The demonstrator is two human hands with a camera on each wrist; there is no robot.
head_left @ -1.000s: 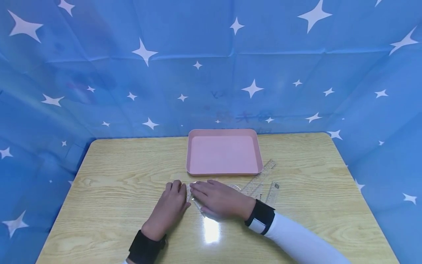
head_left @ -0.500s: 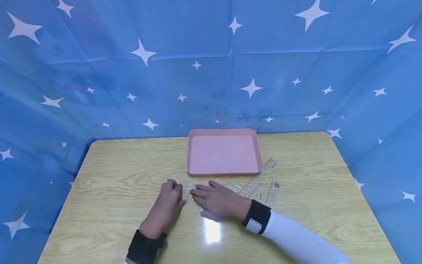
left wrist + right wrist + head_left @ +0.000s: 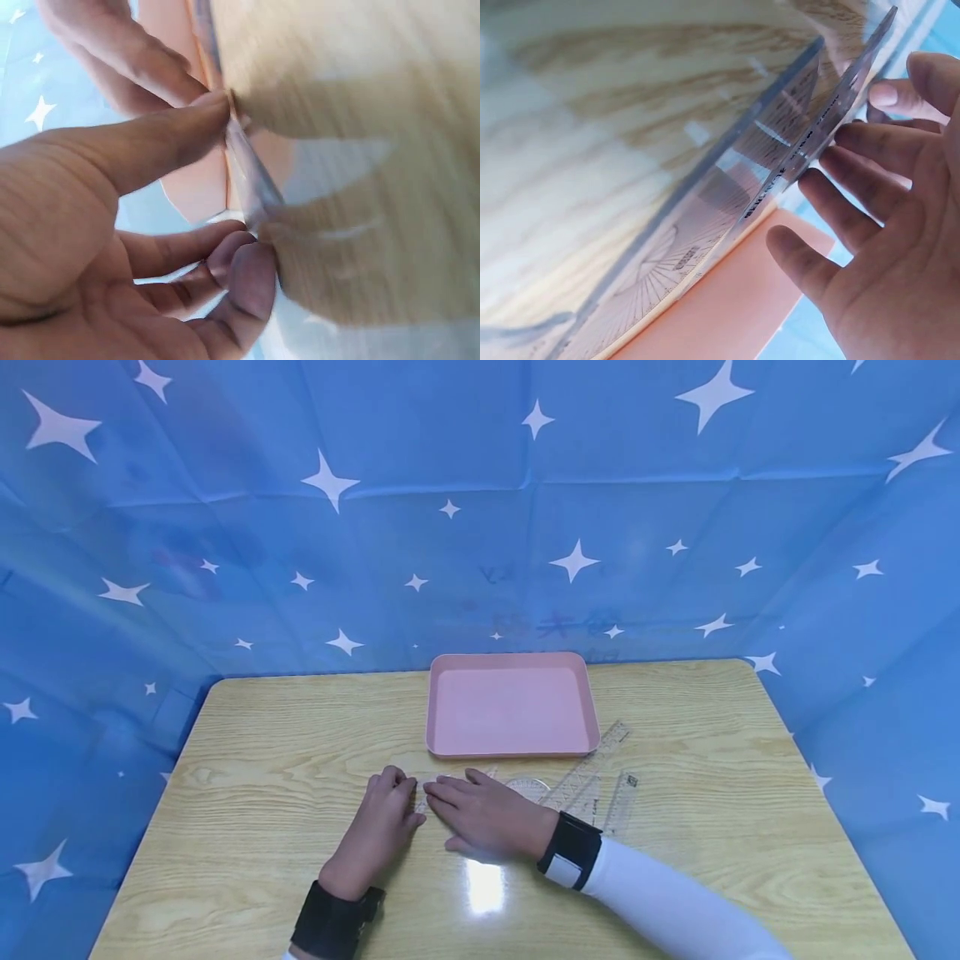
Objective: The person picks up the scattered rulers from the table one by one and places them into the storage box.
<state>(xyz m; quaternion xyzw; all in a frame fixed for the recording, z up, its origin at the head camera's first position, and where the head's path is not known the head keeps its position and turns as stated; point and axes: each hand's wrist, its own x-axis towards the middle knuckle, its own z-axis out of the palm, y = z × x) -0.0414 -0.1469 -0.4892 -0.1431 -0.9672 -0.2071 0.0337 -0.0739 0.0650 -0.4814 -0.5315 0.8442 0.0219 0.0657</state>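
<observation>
Left hand (image 3: 378, 827) here, fingers bent, pinching a clear ruler (image 3: 421, 804) low on the table (image 3: 262, 760)! Right beside it, the right hand (image 3: 483, 814) reaches over with fingers straight, just in front of the pink tray (image 3: 512, 710); then come a protractor (image 3: 529, 789), a slanting long ruler (image 3: 600, 756) and a short ruler (image 3: 622, 802).

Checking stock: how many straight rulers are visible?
2: diagonal ruler beside the pink tray; second ruler right of the first. Left hand and right hand may hide more.
</observation>
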